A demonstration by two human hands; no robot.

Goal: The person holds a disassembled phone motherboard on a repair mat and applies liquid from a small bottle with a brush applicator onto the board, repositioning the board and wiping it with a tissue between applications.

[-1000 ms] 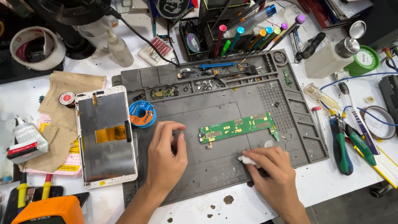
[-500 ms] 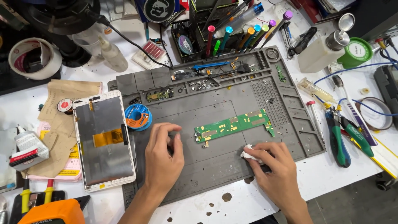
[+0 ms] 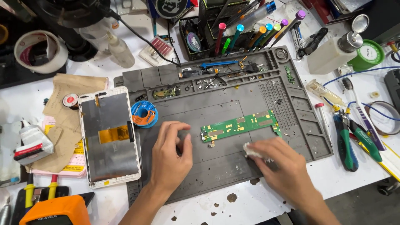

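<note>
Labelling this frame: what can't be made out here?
Head view only:
- Left hand: curled fingers hide anything held beneath.
- White wad: mostly covered by the right hand; its material is unclear.
- Green circuit board: components are too small to identify.
- Orange meter: cut off by the bottom edge.

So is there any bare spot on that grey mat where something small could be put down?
Yes: the flat stretch of the grey mat between the parts-filled top slots and the green circuit board, right of the blue solder spool. The mat's near edge is taken by the left hand and right hand; the surrounding table is crowded with tools.
</note>
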